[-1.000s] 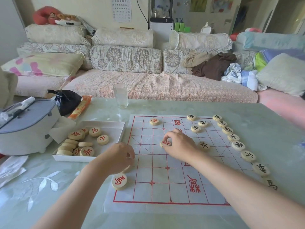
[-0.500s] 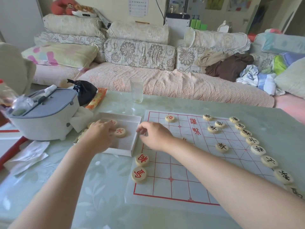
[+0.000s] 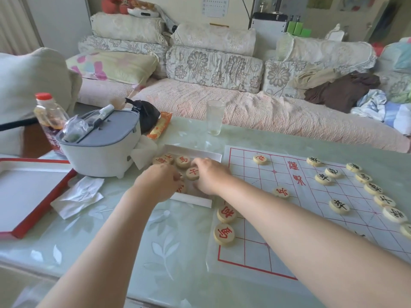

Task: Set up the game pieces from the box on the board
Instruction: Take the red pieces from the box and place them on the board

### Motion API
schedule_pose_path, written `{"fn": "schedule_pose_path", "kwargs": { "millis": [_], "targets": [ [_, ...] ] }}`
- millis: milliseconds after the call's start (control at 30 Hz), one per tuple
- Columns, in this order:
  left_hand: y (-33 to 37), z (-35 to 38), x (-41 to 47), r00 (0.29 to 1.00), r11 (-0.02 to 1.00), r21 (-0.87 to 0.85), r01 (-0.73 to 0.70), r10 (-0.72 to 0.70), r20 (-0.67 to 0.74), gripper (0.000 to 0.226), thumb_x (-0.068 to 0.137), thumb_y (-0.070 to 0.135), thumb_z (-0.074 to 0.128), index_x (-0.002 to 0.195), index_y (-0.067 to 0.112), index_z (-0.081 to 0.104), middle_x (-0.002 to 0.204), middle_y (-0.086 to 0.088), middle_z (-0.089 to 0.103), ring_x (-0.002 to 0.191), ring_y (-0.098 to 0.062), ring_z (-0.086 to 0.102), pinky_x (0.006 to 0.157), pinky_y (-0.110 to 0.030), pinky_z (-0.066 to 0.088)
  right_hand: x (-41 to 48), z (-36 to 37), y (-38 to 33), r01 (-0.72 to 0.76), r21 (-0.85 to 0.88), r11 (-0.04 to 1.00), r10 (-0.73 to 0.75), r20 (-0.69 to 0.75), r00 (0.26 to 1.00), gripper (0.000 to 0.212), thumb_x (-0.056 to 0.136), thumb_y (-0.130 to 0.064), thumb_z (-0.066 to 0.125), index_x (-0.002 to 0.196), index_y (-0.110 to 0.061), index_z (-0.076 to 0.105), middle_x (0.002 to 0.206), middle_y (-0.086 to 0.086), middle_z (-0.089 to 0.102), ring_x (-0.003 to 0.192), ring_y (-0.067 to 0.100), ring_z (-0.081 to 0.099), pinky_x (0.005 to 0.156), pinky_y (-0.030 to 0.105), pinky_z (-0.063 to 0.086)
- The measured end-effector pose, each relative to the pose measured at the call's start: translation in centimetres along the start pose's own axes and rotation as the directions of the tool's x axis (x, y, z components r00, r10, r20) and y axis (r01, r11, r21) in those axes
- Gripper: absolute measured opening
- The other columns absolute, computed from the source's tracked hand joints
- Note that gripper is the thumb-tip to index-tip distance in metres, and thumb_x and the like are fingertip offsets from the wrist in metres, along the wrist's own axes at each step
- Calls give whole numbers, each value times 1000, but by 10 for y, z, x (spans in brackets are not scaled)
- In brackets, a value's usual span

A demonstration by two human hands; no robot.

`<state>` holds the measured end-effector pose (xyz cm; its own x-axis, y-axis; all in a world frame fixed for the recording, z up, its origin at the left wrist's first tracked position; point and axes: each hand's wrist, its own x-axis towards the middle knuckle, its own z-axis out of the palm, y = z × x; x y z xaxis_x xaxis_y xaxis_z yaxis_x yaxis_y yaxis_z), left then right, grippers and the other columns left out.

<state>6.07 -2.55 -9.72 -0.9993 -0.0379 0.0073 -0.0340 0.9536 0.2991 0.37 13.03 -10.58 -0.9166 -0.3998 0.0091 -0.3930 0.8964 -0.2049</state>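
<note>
Pale green tabletop (image 3: pixel 111 241): left hand (image 3: pixel 155 185) and right hand (image 3: pixel 211 176) inside shallow white box (image 3: pixel 195 200) beside red-gridded paper board (image 3: pixel 249 174) (grips hidden, cannot tell).

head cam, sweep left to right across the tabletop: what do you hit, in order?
In order: red-rimmed tray → grey-lidded white container → white box of pieces → game board → column of black-lettered pieces along the board's right edge.

Clear glass (image 3: pixel 215 117), grey-lidded white tub (image 3: pixel 100 145), red-capped bottle (image 3: pixel 47 113), crumpled tissue (image 3: pixel 77 196), black bag (image 3: pixel 146 115), cushioned sofa (image 3: pixel 222 105)
</note>
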Motion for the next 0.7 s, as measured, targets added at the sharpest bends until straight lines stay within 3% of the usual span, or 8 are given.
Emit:
{"fn": "schedule_pose_path", "kwargs": {
  "millis": [133, 267, 367, 467, 567, 700],
  "targets": [
    [3, 1, 1, 1000, 998, 54, 25, -24, -15, 23, 88, 28, 55, 109, 29, 65, 111, -4, 61, 104, -29, 56, 88, -40, 51, 8, 3, 1, -7, -99, 995, 7, 3, 1000, 53, 90, -51, 61, 138, -36, 45, 140, -3, 54, 127, 22, 52, 90, 30, 41],
    [4, 4, 2, 1000, 998, 61, 22, -23, 14, 26, 88, 24, 56, 111, 32, 63, 112, -3, 63, 102, -30, 57, 88, -41, 51, 11, 8, 1, 11, -115, 993, -20, -80, 997, 38, 90, -52, 60, 126, -41, 53, 128, -5, 63, 117, 21, 58, 80, 29, 38],
    [9, 3, 1, 999, 996, 88, 10, -14, 47, 24, 90, 28, 54, 110, 37, 64, 109, 2, 63, 96, -23, 55, 78, -29, 48, 8, 12, 4, 35, -108, 994, -48, -127, 991, 34, 90, -52, 60, 121, -39, 56, 123, -6, 65, 115, 20, 58, 78, 28, 37],
    [19, 0, -1, 996, 998, 35, -47, 44, 74, 23, 95, 29, 51, 110, 28, 68, 108, 0, 63, 86, -17, 48, 59, -21, 32, 2, 10, 12, 48, -36, 998, -53, -171, 984, 30, 88, -50, 62, 115, -37, 59, 120, -8, 65, 114, 20, 58, 79, 28, 39],
    [26, -2, -4, 998, 998, -53, -42, 44, 42, 23, 94, 27, 52, 107, 20, 69, 105, -5, 65, 83, -18, 48, 61, -23, 34, -3, -4, 28, 26, 108, 994, 6, -283, 959, 25, 87, -48, 61, 108, -34, 62, 115, -8, 65, 105, 19, 61, 76, 28, 42],
    [37, -4, 1, 999, 980, -199, -19, 12, -32, 23, 92, 16, 49, 110, 14, 64, 107, -6, 63, 85, -19, 51, 70, -27, 41, -8, -23, 63, -77, 195, 978, 144, -360, 922, 24, 88, -42, 65, 107, -29, 61, 118, -9, 61, 102, 18, 61, 70, 27, 37]
  ]
}}
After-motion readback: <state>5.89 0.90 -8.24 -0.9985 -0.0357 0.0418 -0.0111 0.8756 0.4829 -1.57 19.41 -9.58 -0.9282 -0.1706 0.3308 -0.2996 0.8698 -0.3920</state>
